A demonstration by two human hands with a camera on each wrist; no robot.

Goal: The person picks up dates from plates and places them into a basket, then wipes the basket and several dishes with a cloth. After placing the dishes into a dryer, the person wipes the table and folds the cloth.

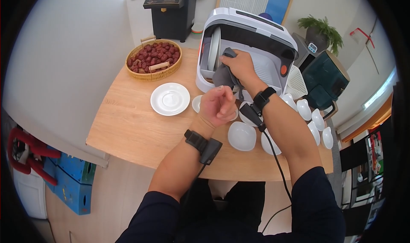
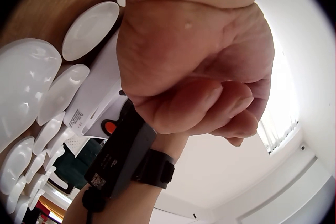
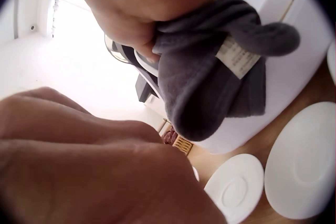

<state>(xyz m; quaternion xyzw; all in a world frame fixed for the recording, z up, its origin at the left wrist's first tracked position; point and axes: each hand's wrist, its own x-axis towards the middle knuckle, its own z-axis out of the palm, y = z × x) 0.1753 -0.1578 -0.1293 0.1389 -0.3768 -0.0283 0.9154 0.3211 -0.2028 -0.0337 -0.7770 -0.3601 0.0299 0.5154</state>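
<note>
My right hand (image 1: 241, 66) grips a dark grey cloth (image 1: 223, 77) at the front opening of a white dish cabinet (image 1: 204, 55) with a dark see-through lid. In the right wrist view, the cloth (image 3: 184, 77) hangs in folds below my fingers, with a pale label (image 3: 237, 58) showing. My left hand (image 1: 217, 105) is just in front of the cloth, palm turned up and fingers loosely curled, with nothing visible in them. White plates (image 1: 214, 48) stand on edge inside the cabinet's left side. Below my hands are white bowls (image 1: 241, 136), partly covered by my forearms.
A white saucer (image 1: 170, 99) lies on the wooden table (image 1: 128, 123), left of my hands. Behind it sits a woven basket (image 1: 147, 76) of red dates. Several small white dishes (image 1: 304, 109) stand at right, near a dark green appliance (image 1: 326, 78). A black box (image 1: 173, 18) stands behind.
</note>
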